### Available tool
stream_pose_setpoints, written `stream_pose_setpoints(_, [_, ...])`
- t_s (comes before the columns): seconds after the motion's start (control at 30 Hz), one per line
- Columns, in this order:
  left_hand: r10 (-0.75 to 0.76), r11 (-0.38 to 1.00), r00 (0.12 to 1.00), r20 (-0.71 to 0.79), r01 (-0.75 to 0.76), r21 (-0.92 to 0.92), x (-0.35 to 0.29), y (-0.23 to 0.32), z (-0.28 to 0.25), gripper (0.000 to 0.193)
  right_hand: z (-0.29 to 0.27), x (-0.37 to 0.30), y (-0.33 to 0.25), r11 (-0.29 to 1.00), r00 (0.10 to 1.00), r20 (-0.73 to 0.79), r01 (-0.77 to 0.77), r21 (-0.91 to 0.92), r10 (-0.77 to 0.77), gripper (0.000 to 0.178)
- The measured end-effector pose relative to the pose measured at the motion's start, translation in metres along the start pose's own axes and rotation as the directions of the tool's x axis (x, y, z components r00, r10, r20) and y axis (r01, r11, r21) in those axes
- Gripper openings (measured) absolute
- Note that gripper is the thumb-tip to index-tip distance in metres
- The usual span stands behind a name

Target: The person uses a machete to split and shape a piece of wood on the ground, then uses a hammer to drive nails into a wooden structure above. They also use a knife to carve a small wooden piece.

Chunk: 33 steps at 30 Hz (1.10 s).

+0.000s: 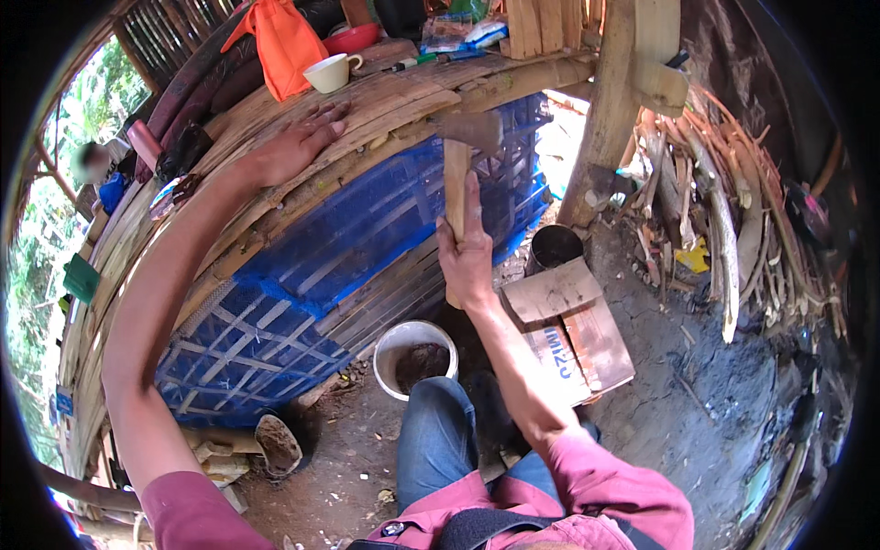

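Note:
My right hand (470,263) is wrapped round the wooden handle of a hatchet (456,179), held upright in front of me. Its metal head is at the top, slightly blurred, by the front edge of a raised wooden platform (403,99). I cannot tell whether the head touches that edge. My left hand (295,152) lies flat on the platform near the same edge, fingers stretched out and holding nothing. A cream cup (330,73) sits just beyond its fingertips, beside an orange bag (278,48) and a red bowl (353,38).
Blue netting over slats (357,238) covers the platform's front. A white bucket (415,359) with dark contents stands by my knee. To the right are a cardboard box (596,344), a dark can (555,247), a wooden post (600,119) and stacked firewood (724,211).

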<state>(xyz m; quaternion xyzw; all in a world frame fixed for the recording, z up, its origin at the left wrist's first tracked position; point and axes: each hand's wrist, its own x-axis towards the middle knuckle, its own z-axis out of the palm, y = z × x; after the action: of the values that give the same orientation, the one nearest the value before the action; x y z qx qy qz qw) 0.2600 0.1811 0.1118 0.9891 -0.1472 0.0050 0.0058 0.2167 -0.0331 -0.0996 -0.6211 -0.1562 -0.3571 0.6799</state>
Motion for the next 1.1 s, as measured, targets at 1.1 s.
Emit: stream_pose_setpoints(1.1, [-0.137, 0.984, 0.988, 0.068, 0.144, -0.103, -0.011, 0.016, -0.008, 0.077, 0.017, 0.002, 0.017, 0.995, 0.995, 0.095, -0.012, -0.099, 0.021, 0.071])
